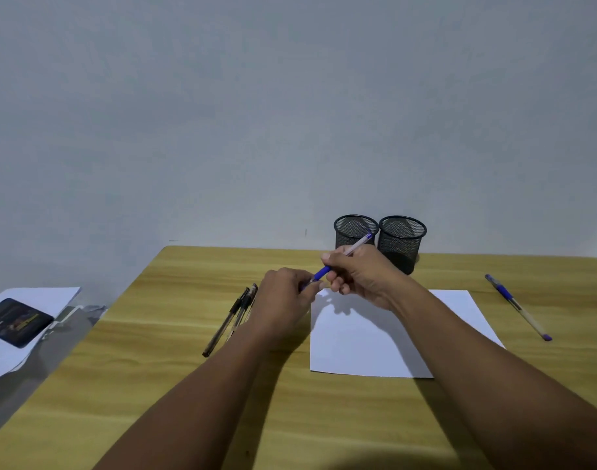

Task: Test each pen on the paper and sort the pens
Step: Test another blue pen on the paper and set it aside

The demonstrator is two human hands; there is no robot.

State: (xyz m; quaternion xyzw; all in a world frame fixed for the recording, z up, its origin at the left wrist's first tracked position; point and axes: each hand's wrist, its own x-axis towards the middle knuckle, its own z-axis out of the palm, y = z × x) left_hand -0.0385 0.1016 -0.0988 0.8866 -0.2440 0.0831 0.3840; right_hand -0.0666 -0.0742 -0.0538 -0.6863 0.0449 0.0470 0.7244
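My right hand [361,274] grips a blue pen [324,272] by its barrel, held slantwise above the top edge of the white paper [365,344]. My left hand [285,293] pinches the lower tip end of that pen, probably its cap; the tip is hidden by my fingers. Two or three black pens [227,322] lie together on the table left of my left wrist. Another blue pen [517,307] lies alone at the right. Two black mesh cups [402,239] stand side by side at the back.
The wooden table [154,385] meets a plain wall at the back. Off its left edge lies a stack of white sheets with a dark phone [15,322] on top.
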